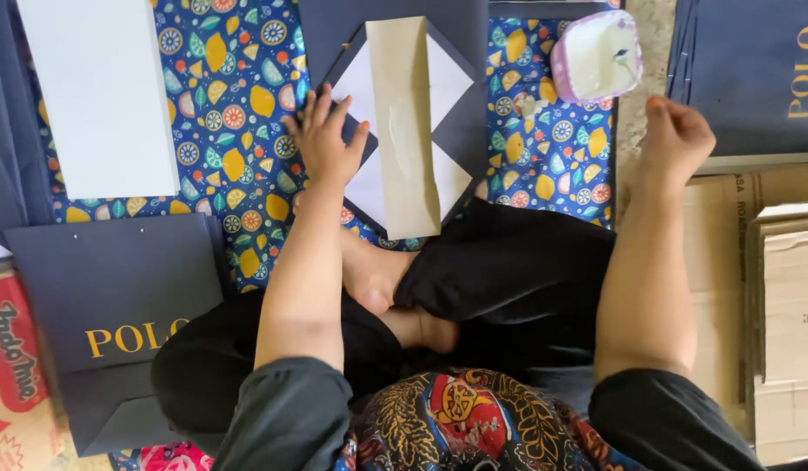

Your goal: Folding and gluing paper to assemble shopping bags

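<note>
- Head view: left hand lies flat, fingers spread, pressing the left flap of a dark navy paper bag whose bottom is folded open in a diamond shape
- The bag lies at the top middle of a patterned mat; the fingertips rest on its left corner, the thumb points toward the centre strip
- A tan card strip runs lengthwise down the diamond's middle, matt and slightly creased; white inner paper shows as triangles either side of it
- Right hand is raised off the mat's right edge, fingers curled loosely together, holding nothing, just below a small tub
- Tub: pinkish rim, white paste inside, near the mat's top right corner
- Mat: blue cloth printed with yellow lemons and round citrus slices
- White rectangular sheet at the mat's top left corner
- Finished navy bag with gold lettering at the mat's lower left edge; a navy stack with like lettering at top right
- Brown cardboard pieces lie along the right side
</note>
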